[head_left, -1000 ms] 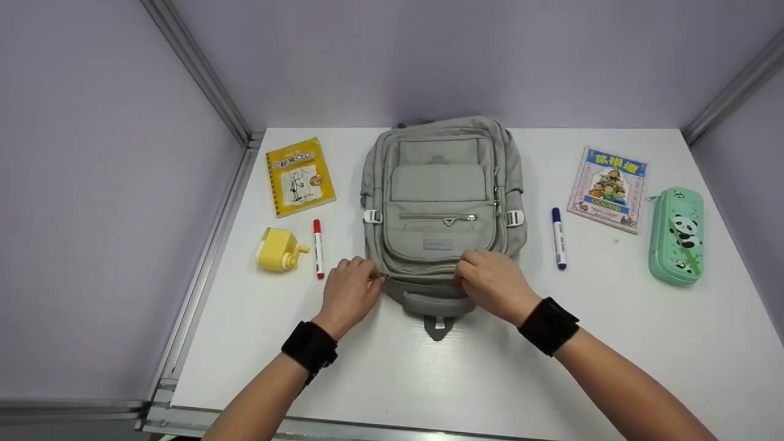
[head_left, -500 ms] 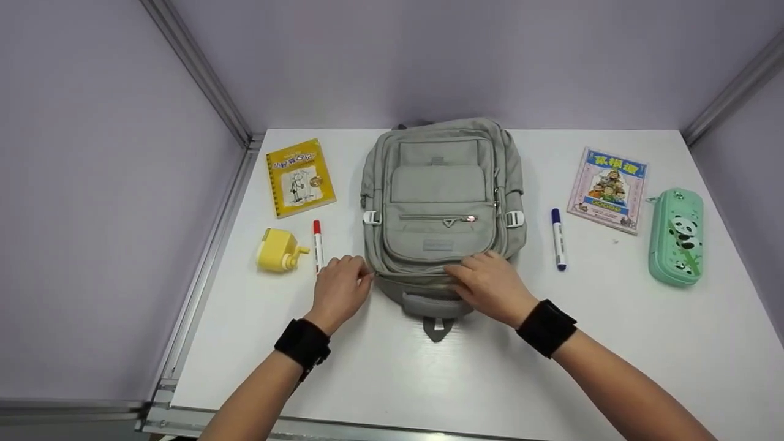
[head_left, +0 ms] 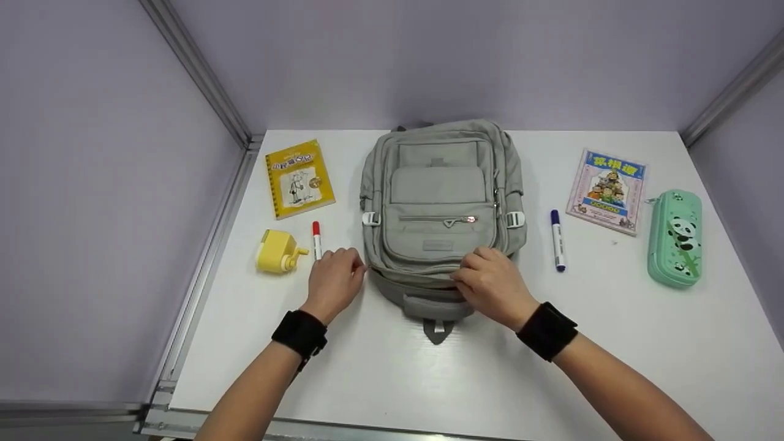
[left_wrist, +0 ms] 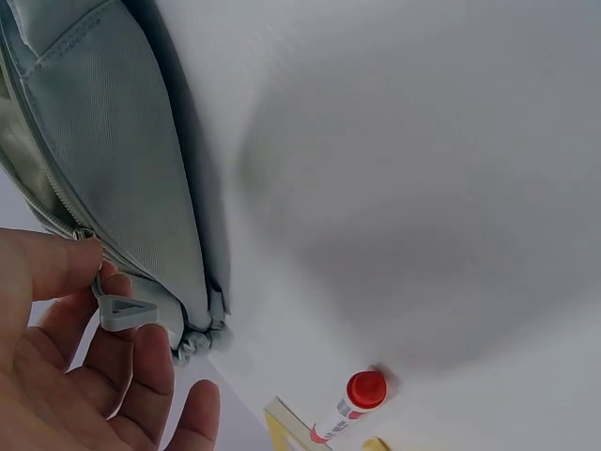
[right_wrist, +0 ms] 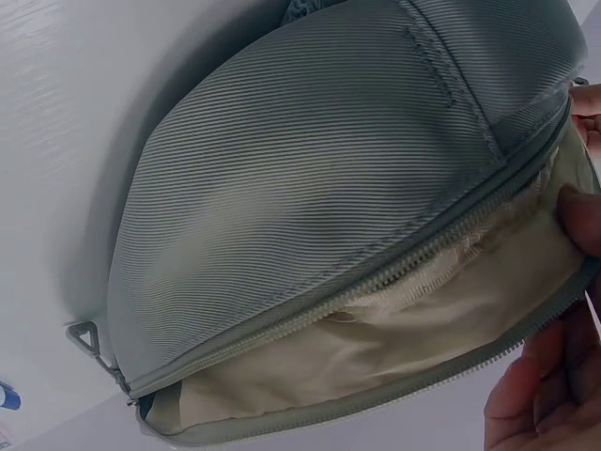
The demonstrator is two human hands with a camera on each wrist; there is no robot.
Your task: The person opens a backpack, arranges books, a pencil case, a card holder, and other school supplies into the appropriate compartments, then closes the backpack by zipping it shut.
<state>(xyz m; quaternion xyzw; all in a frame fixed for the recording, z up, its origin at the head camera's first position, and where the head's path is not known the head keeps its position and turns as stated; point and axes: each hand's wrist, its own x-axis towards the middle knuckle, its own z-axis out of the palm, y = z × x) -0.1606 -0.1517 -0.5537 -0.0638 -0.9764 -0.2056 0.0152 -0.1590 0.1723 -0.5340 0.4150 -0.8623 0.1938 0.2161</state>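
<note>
A grey backpack [head_left: 438, 184] lies flat on the white table, its top end towards me. At its near left corner my left hand [head_left: 334, 280] pinches a zipper slider [left_wrist: 84, 234] between thumb and forefinger; the triangular zipper pull [left_wrist: 127, 313] hangs against the fingers. My right hand [head_left: 493, 285] holds the edge of the opening, thumb on the inside, in the right wrist view. The zipper there is parted and shows a cream lining [right_wrist: 404, 348]. Another triangular pull [right_wrist: 83, 336] sits at the far end of that gap.
To the left are a yellow book [head_left: 300, 179], a yellow device with a small crank [head_left: 277, 251] and a red marker [head_left: 316, 239]. On the right lie a blue marker [head_left: 558, 241], a pink-bordered book [head_left: 607, 191] and a green panda pencil case [head_left: 675, 239].
My left hand has slid left and away from me along the backpack's edge with the zipper slider, now partly covering the red marker. The gap at the zipper looks wider. My right hand has shifted slightly.
</note>
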